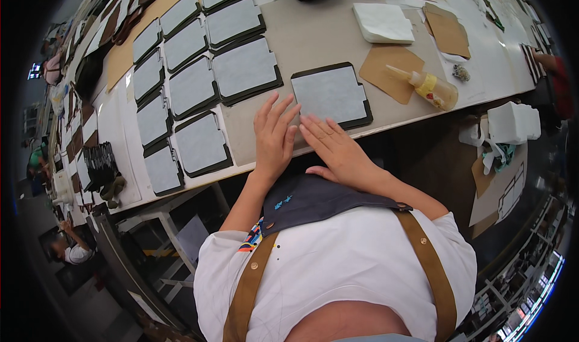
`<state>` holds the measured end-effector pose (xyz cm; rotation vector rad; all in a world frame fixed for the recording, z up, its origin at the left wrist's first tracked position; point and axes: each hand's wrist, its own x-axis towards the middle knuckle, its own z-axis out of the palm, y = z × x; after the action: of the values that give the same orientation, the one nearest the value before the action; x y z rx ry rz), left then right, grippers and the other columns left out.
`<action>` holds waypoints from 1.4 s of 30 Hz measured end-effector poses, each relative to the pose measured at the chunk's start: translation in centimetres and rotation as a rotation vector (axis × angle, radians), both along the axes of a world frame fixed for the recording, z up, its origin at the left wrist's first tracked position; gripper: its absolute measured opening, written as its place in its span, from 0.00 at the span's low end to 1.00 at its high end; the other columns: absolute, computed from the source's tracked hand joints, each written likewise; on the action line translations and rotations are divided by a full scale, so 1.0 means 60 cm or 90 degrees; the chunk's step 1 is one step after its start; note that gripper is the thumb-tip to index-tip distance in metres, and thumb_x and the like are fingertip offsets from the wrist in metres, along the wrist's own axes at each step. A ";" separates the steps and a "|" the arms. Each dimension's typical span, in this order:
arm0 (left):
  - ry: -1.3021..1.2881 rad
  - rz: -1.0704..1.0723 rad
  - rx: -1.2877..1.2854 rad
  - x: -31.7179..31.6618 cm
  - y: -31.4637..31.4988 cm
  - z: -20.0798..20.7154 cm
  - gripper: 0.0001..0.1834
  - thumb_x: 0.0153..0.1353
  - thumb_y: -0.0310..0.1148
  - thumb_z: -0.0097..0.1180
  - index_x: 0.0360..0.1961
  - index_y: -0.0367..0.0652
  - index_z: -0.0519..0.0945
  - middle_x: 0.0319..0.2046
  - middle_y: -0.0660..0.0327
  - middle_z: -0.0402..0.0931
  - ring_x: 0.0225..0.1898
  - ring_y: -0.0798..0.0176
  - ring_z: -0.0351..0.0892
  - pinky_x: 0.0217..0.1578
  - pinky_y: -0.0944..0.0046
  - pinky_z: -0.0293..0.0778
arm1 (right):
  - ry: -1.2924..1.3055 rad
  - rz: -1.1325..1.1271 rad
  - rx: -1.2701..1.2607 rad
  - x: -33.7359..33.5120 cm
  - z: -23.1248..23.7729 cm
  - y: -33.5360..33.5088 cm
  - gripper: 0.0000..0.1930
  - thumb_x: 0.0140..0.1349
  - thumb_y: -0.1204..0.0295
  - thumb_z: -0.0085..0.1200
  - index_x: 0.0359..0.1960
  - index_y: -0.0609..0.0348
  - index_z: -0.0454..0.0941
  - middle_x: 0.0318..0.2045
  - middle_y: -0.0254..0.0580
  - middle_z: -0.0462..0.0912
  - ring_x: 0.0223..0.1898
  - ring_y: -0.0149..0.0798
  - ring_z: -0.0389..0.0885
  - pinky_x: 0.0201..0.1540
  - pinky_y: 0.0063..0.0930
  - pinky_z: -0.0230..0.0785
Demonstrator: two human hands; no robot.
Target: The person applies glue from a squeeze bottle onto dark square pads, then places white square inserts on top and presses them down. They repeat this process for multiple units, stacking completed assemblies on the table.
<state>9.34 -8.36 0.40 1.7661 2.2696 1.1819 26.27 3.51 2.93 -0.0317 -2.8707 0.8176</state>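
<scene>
A light grey rectangular panel with black edges [330, 95] lies flat by the front of the worktable. My right hand [338, 149] has its fingers stretched out over the panel's near left corner; whether they press on it I cannot tell. Just left of that corner, my left hand [275, 134] is raised with its fingers apart and nothing in them. Several similar grey and black panels [244, 68] are laid out in rows to the left, the closest of them a little beyond my left fingertips.
Right of the panel, a squeeze bottle of yellowish liquid [437, 92] lies on its side beside a brown card [392, 71]. Behind stands a white pad stack [381, 22]. Beyond the table's right end are another person's arm [547, 63] and a white bundle [512, 123].
</scene>
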 end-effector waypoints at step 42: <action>-0.191 0.130 0.110 0.002 -0.005 -0.008 0.08 0.65 0.26 0.55 0.42 0.41 0.85 0.37 0.58 0.78 0.43 0.56 0.75 0.49 0.59 0.67 | 0.161 -0.139 0.205 -0.138 -0.012 0.166 0.09 0.55 0.73 0.64 0.39 0.51 0.83 0.42 0.35 0.77 0.52 0.38 0.73 0.73 0.49 0.44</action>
<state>9.47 -8.66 -0.08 1.3113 2.2648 1.6007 17.96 13.45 2.23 -0.1864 -2.6605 0.2912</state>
